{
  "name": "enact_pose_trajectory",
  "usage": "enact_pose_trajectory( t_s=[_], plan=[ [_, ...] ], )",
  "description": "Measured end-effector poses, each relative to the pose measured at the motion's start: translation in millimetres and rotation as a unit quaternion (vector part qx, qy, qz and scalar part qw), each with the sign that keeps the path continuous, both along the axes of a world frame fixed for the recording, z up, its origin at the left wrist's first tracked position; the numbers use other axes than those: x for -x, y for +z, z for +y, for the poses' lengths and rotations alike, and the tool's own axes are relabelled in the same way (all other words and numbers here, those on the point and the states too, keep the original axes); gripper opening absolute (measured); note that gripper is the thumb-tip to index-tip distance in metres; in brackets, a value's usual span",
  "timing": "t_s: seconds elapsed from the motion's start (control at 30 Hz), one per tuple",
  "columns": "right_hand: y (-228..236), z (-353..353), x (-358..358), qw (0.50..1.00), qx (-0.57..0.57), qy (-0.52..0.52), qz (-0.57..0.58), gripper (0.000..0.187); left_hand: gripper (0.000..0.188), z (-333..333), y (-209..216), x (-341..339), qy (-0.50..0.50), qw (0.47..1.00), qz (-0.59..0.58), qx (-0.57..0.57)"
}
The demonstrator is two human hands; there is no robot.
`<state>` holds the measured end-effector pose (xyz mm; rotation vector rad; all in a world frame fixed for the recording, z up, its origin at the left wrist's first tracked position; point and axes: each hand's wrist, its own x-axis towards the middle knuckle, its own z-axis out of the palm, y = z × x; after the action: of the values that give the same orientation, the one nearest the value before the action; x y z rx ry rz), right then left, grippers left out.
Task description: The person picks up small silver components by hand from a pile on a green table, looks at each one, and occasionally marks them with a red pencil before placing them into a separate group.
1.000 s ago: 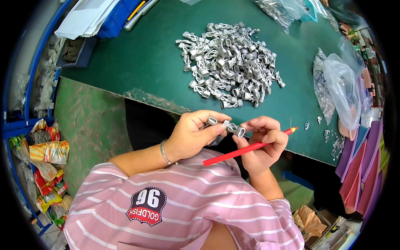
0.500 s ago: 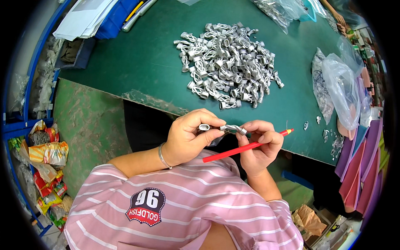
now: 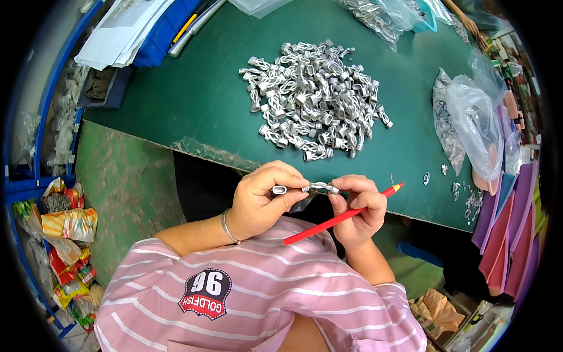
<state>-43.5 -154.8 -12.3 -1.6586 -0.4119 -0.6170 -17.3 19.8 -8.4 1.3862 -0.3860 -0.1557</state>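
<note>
Between my two hands is a silvery twisted metal link (image 3: 321, 187) with ribbed ends, held nearly level over the table's near edge. My left hand (image 3: 265, 193) pinches its left end between thumb and fingers, and an oval hollow metal end (image 3: 279, 190) sticks out beside these fingers. My right hand (image 3: 360, 211) pinches the other end with thumb and forefinger. The same hand also grips a red pencil (image 3: 328, 226), slanting up to the right with a yellowish collar near its tip. A large pile of similar metal links (image 3: 316, 97) lies beyond my hands.
The green table (image 3: 193, 111) carries clear plastic bags (image 3: 478, 117) and small metal bits (image 3: 472, 202) at the right. At the far left are a blue bin (image 3: 167, 35) and papers (image 3: 120, 32). Purple and pink panels (image 3: 510, 229) stand on the right. Another person's hand (image 3: 471, 26) shows at far right.
The metal link has turned to lie more level between my fingers. My right hand has tilted, so the pencil slants more steeply. The pile appears slightly shifted because the view moved.
</note>
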Motion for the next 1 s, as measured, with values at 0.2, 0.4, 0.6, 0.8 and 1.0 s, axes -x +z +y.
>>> enact_pose_trajectory(
  t_s=[0.2,0.4,0.6,0.8,1.0],
  plan=[
    [4,-1,1,1.000,0.023,0.005,-0.004,0.034,0.015,0,2,0,-0.018,0.998,0.057,0.034],
    [9,-5,-10,0.998,0.063,-0.025,0.010,0.026,0.013,14,-11,-11,-0.230,0.862,0.313,0.326],
    [11,-5,-35,0.941,0.330,-0.073,0.002,0.026,0.015,11,7,-16,-0.199,0.840,0.367,0.347],
    [10,-16,-23,0.950,0.308,-0.042,0.043,0.027,0.019,13,2,-13,-0.148,0.927,0.295,0.179],
    [14,-10,-2,0.947,-0.170,0.062,0.266,0.020,0.028,-1,14,-12,-0.094,0.972,0.215,0.008]
  ],
)
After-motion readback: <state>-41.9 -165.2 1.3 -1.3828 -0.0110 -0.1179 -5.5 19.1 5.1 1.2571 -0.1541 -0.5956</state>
